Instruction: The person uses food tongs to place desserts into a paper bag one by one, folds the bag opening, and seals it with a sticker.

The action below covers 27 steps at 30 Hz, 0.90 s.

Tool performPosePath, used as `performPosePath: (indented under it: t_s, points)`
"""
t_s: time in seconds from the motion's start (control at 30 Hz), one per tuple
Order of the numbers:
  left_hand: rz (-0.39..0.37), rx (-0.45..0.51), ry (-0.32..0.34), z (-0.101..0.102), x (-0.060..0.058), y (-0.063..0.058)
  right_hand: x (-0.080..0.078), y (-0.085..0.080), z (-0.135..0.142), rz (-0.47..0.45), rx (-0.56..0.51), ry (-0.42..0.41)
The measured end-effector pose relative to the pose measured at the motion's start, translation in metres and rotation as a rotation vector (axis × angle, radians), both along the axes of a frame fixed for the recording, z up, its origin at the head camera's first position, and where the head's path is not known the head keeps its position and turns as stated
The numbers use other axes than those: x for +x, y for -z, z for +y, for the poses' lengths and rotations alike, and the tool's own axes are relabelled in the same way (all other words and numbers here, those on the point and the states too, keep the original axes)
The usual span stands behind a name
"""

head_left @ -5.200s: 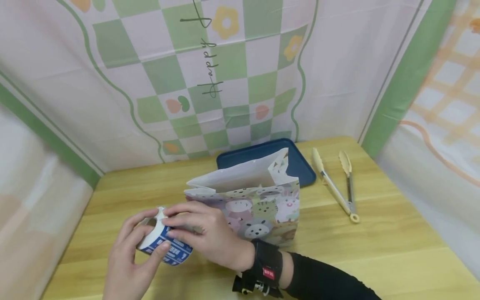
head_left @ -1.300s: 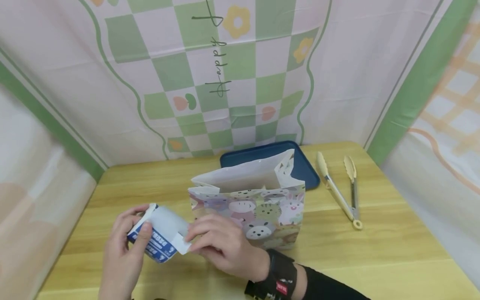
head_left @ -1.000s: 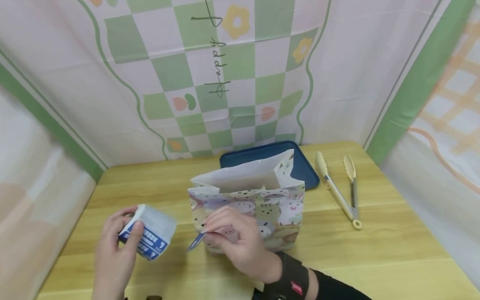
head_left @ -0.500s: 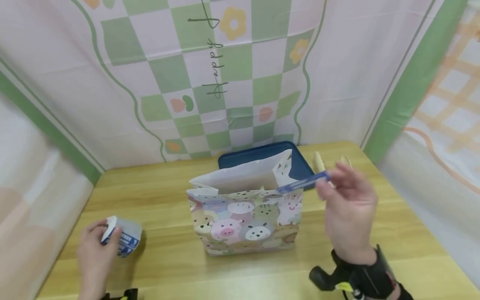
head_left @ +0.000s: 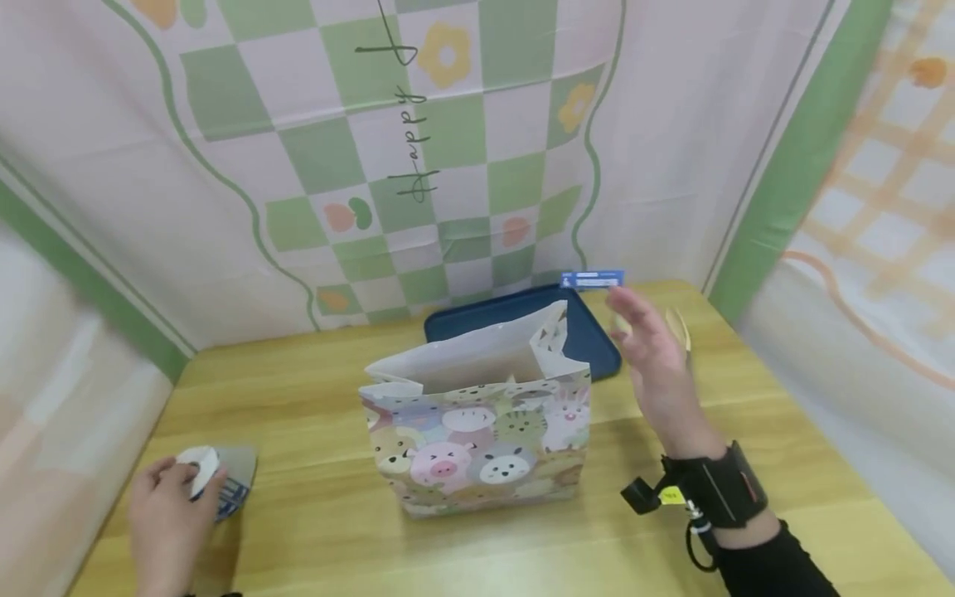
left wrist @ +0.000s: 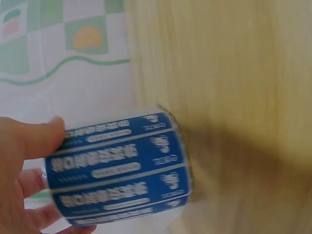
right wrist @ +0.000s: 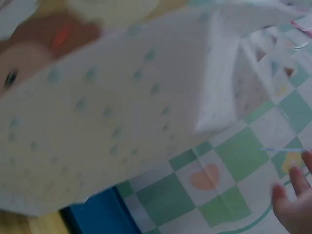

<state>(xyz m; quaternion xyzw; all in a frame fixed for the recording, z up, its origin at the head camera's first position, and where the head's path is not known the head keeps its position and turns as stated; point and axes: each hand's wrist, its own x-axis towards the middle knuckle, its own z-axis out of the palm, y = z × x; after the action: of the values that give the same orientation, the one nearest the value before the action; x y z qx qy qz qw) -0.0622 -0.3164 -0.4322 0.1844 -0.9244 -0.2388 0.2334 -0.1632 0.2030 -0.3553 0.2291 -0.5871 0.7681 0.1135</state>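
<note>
My left hand (head_left: 170,507) grips one end of a roll of blue-and-white labels (left wrist: 122,165), thumb on the printed side and fingers round the other side. The roll is low over the table at the left; its white end and core hole face the hand in the head view. My right hand (head_left: 658,365) is raised beyond the bag's right side, fingers extended. A single blue label (head_left: 593,279) is at its fingertips, in front of the curtain. In the right wrist view the label shows as a thin blue line near the fingers (right wrist: 297,183).
A paper bag (head_left: 477,452) with animal faces stands open at mid-table. Behind it lies a dark blue tray (head_left: 600,352). Tongs (head_left: 677,330) lie at the right, mostly hidden by my right hand. Patterned curtains (head_left: 462,166) surround the wooden table (head_left: 313,514).
The right hand has pulled a label off the roll, carried it right and up past the bag, and its fingers have straightened. The left hand has lowered the roll leftward towards the table.
</note>
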Motion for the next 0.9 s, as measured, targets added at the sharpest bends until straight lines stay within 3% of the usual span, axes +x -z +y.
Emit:
performPosePath:
  t_s: [0.13,0.2,0.27,0.33,0.43,0.5,0.6,0.67,0.9]
  points:
    - [-0.045,0.02,-0.001,0.011,-0.006,-0.017,-0.012,0.009,0.004,0.033,0.227,-0.253]
    - [-0.019,0.069,0.03,0.025,-0.012,-0.03,-0.017,0.012,0.005,0.067,0.276,-0.341]
    - [0.053,0.11,0.11,0.044,-0.018,-0.043,-0.02,0.014,0.003,0.111,0.281,-0.407]
    - [0.146,0.132,0.26,0.065,-0.023,-0.054,-0.021,0.015,0.001,0.159,0.268,-0.454]
    - [0.281,0.15,0.562,0.095,-0.031,-0.067,-0.019,0.014,-0.003,0.171,0.315,-0.472]
    - [0.312,0.189,0.766,0.112,-0.034,-0.073,-0.016,0.013,-0.006,0.138,0.374,-0.454]
    - [0.311,0.232,0.937,0.134,-0.038,-0.08,-0.013,0.011,-0.011,0.088,0.428,-0.405]
    - [0.293,0.285,0.951,0.147,-0.04,-0.082,-0.011,0.011,-0.013,0.054,0.418,-0.365]
    - [0.311,0.522,0.819,0.164,-0.043,-0.074,-0.001,0.02,-0.024,-0.05,0.33,-0.184]
